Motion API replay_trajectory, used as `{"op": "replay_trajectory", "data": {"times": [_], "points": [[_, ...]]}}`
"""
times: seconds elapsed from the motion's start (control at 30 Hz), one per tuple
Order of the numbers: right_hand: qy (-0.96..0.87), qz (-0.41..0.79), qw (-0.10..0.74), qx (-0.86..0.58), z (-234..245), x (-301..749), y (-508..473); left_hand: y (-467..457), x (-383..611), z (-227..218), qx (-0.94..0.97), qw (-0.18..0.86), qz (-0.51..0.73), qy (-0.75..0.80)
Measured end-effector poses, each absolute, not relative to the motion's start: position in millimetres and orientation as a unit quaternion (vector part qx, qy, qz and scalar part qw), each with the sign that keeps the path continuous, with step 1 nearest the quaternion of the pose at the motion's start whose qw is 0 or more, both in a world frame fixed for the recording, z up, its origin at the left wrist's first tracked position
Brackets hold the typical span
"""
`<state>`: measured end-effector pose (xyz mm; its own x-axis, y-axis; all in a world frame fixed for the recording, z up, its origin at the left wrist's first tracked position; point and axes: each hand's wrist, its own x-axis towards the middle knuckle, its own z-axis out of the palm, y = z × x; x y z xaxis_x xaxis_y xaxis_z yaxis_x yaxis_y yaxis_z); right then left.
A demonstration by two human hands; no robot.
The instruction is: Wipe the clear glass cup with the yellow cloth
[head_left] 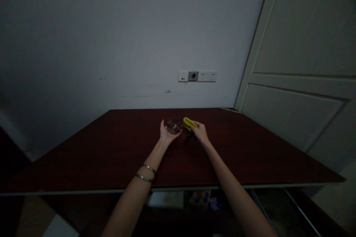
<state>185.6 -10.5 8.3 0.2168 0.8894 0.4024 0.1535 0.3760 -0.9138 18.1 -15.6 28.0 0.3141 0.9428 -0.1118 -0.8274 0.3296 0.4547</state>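
My left hand (167, 135) holds a small clear glass vessel (174, 126), its palm and fingers curved beneath and around the sides. Whether the vessel is a cup or a bowl is hard to make out in the dim light. A folded yellow cloth (189, 123) is pinched in my right hand (200, 132), just right of the glass. Cloth and glass are very near each other; I cannot tell whether they touch. Both hands are over the dark red tabletop (116, 155), and a dark patch shows below my right hand.
White wall sockets (207, 76) and a grey outlet plate (193, 76) sit on the wall behind the table. At right stands a panelled door (300, 59). Under the table's front edge are a pale box (166, 200) and several dim items.
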Motion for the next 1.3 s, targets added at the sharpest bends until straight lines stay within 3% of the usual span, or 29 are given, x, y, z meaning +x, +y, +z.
{"op": "replay_trajectory", "data": {"times": [0.2,0.4,0.63,0.9,1.3], "points": [[-0.582,0.259,0.618,-0.462,15,184,-17,-14,23,29,0.136,0.805,0.544,0.194],[-0.661,0.13,0.601,-0.43,35,182,-26,-18,24,29,0.143,0.803,0.555,0.161],[-0.816,0.012,0.465,-0.342,49,177,-21,-15,25,26,0.117,0.785,0.579,0.186],[-0.895,-0.009,0.324,-0.308,54,165,-27,-15,31,24,0.089,0.761,0.607,0.212],[-0.811,-0.031,0.352,-0.466,43,119,-83,-16,29,22,0.085,0.703,0.68,0.191]]}}
